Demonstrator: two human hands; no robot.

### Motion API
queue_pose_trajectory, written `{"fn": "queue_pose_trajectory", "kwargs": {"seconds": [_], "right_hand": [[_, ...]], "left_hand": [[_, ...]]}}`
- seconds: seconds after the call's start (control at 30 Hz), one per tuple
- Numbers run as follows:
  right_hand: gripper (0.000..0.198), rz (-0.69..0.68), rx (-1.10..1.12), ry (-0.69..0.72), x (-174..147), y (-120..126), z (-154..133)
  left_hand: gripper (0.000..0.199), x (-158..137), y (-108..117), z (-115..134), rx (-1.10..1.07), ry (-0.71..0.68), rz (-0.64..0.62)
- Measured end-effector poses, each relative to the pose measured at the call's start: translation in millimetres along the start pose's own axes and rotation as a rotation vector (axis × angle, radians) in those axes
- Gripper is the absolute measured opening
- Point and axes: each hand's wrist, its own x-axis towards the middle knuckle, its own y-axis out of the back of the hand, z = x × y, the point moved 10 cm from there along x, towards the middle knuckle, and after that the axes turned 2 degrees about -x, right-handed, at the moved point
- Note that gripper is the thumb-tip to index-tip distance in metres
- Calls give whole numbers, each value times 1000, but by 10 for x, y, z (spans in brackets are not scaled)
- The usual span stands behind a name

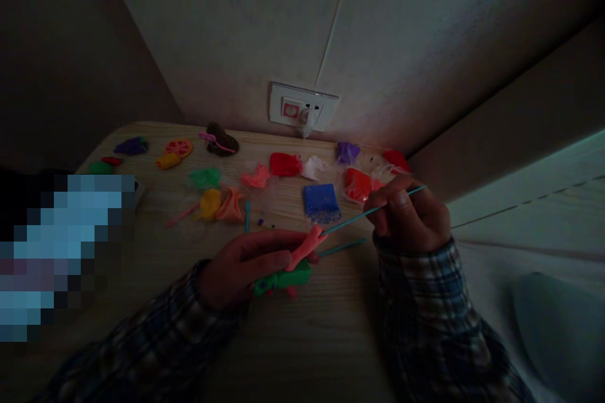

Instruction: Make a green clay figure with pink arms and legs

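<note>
One pink clay piece [305,250] pinched between left fingers [276,260]; right fingers [401,201] clamp teal stick [350,221].

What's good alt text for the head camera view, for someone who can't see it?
The left hand holds a pink piece while the right hand touches its end with a thin teal stick. Beyond them, colorful clay-like lumps, some wrapped, lie on a wood-grain table.

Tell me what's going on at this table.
A person's left hand holds a soft-looking pink piece, while the right hand holds a thin teal stick, its end meeting the piece. A green shape sits just below the left hand. Beyond, a blue slab lies on the wooden table.
</note>
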Motion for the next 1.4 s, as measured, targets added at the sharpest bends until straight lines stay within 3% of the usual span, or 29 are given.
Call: {"fn": "queue_pose_trajectory", "kwargs": {"seconds": [0.23,0.5,0.73,0.97,1.17,1.27,1.4], "right_hand": [[22,-43,131,-83,24,-13,174],[31,-71,203,-33,150,110,296],[23,-212,337,-40,72,-200,345],[25,-175,385,-76,97,-226,337],[28,-23,357,-162,10,-94,510],[31,-32,325,-221,-33,-92,551],[31,-89,340,-180,-16,-124,494]], "left_hand": [[24,-1,-36,-21,-36,-32,-61],[24,7,5,-70,-38,-35,-57],[22,15,35,-44,-28,-61,-30],[22,-7,122,66,4,-149,55],[23,20,135,62,1,-186,41],[25,28,109,59,-9,-182,10],[25,32,96,36,-30,-141,-2]]}}
